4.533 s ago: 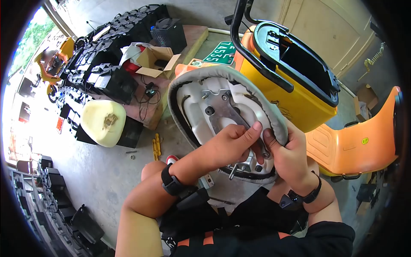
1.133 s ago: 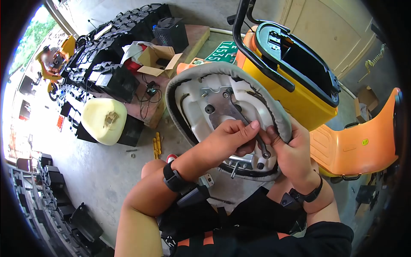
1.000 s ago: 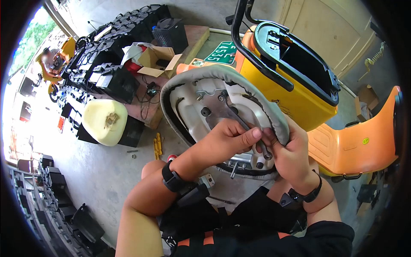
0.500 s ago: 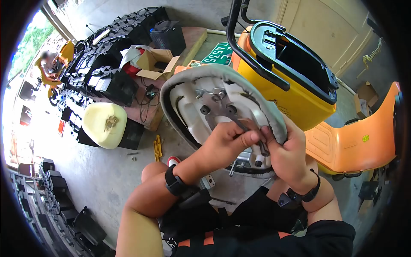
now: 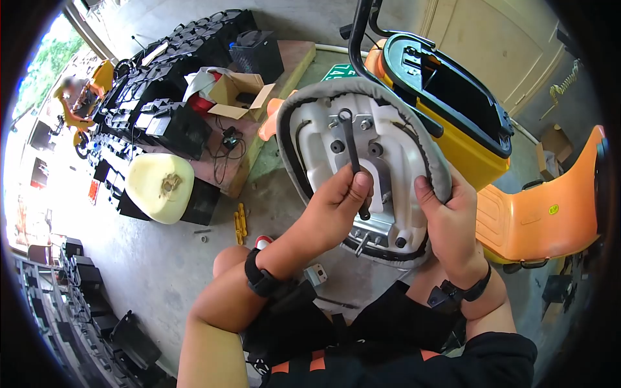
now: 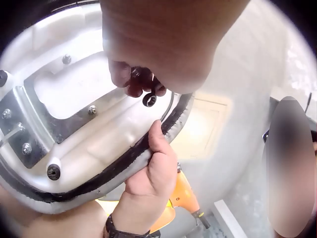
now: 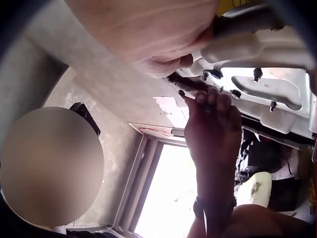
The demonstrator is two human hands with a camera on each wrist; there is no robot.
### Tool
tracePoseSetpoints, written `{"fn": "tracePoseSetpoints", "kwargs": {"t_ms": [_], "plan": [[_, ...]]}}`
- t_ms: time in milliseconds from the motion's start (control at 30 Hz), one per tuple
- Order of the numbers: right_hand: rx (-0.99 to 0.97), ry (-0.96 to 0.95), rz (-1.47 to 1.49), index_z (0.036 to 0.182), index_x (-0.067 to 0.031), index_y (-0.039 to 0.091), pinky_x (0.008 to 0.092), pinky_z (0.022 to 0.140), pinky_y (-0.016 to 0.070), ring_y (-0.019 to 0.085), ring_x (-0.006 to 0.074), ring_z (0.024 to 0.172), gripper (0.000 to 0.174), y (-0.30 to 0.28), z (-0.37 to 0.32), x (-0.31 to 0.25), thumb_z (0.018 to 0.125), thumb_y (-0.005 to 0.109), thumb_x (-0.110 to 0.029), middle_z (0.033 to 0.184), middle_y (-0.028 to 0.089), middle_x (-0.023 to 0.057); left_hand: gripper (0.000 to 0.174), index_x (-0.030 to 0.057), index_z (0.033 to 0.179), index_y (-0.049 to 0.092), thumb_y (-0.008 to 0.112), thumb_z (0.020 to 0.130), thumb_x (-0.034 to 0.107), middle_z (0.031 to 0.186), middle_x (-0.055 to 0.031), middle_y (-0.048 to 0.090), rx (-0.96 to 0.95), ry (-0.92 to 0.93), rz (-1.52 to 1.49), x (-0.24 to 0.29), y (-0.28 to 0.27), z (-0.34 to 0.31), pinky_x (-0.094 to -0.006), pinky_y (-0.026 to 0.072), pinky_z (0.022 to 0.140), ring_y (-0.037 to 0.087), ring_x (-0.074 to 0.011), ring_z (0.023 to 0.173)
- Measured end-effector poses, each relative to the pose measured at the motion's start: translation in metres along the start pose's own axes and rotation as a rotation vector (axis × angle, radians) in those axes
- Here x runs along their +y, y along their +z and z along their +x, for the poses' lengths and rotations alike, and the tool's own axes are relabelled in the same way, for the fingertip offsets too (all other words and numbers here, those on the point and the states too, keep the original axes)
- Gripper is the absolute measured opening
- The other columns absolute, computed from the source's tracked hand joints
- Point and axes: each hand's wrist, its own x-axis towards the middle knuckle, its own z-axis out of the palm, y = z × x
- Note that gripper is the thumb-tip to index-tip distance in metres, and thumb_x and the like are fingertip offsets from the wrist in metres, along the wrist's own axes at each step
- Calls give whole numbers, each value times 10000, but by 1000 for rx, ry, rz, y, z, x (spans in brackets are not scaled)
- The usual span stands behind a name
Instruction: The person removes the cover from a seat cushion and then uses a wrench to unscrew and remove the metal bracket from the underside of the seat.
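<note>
A scooter seat is held underside up, its white plastic pan (image 5: 411, 174) and grey padded rim (image 5: 432, 139) facing me in the head view. A metal hinge bracket (image 5: 378, 226) with studs and nuts is fixed to the pan. My left hand (image 5: 337, 202) grips a dark ring spanner (image 5: 352, 145) by its middle, thumb along it. The spanner's upper ring overlaps the far nut area in the head view. In the left wrist view one ring end (image 6: 149, 100) shows in front of the pan. My right hand (image 5: 451, 223) pinches the seat's right rim, thumb inside.
A yellow and orange scooter (image 5: 446, 136) stands beyond the seat, its orange footboard (image 5: 540, 220) at right. Black batteries (image 5: 168, 123) and an open cardboard box (image 5: 236, 97) are at left. A pale foam cushion (image 5: 158, 187) sits on a battery; a yellow tool (image 5: 240, 224) lies on the floor.
The seat has turned to face me more squarely and shifted right and up. The spanner, earlier slanting toward the lower right, has swung left and now points nearly upright.
</note>
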Motion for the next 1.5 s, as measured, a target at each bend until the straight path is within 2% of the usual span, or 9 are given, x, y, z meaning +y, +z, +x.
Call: {"fn": "tracePoseSetpoints", "kwargs": {"t_ms": [167,333,567,667,767,1033,1200,1267,1500], "plan": [[25,-8,27,1151,23,617,226,777,441,519,65,835,260,0,1,1,908,627,-69,925,637,0,322,62,944,477,331,1056,327,715,6,464,-5,-104,75,8,0,-1,-242,381,605,403,-71,633],[3,-15,31,1154,26,617,219,777,440,521,60,841,263,-1,2,3,912,626,-77,928,637,-3,369,22,997,510,323,1057,334,694,22,416,23,-108,-142,2,-4,1,-231,355,588,379,-78,617],[3,-2,42,1162,29,615,220,788,447,535,63,863,269,-3,1,1,914,626,-77,954,644,8,380,21,962,519,337,1054,341,671,20,415,7,-138,-185,-9,-6,3,-232,348,560,390,-74,606],[16,-8,99,1169,31,611,223,802,453,547,66,883,276,-2,1,1,916,627,-77,982,649,17,380,23,952,517,356,1049,353,653,18,412,127,-249,-170,-8,-5,4,-230,342,526,392,-72,577],[-4,-9,87,1173,34,608,226,812,456,555,69,898,279,-2,1,1,917,628,-76,1004,651,25,395,16,912,538,377,1043,352,664,17,442,129,-209,-18,-15,-9,6,-244,371,560,415,-86,602],[-8,-10,53,1135,24,625,213,744,434,509,54,809,254,-2,0,0,904,639,-81,913,625,-12,591,28,937,552,251,1020,530,673,-33,561,-76,-450,-51,-6,-2,7,-211,370,471,472,-78,504],[-27,16,61,1128,18,628,216,743,432,506,54,812,248,2,-1,2,900,642,-80,905,622,-18,625,29,935,573,229,1016,545,686,-32,570,-115,-415,-173,11,13,1,-206,362,462,473,-73,515],[-39,21,86,1144,13,624,225,773,446,529,60,850,255,3,-3,1,902,635,-66,937,637,-6,596,30,914,577,268,1019,529,679,-26,568,-232,-364,-195,13,10,1,-208,357,482,458,-64,530],[-150,38,38,1221,-2,595,237,822,455,549,77,907,316,6,-7,-1,907,615,-33,998,656,37,551,37,760,592,380,1020,474,607,1,523,-285,-186,-28,19,13,0,-220,340,504,432,-54,542]]}}
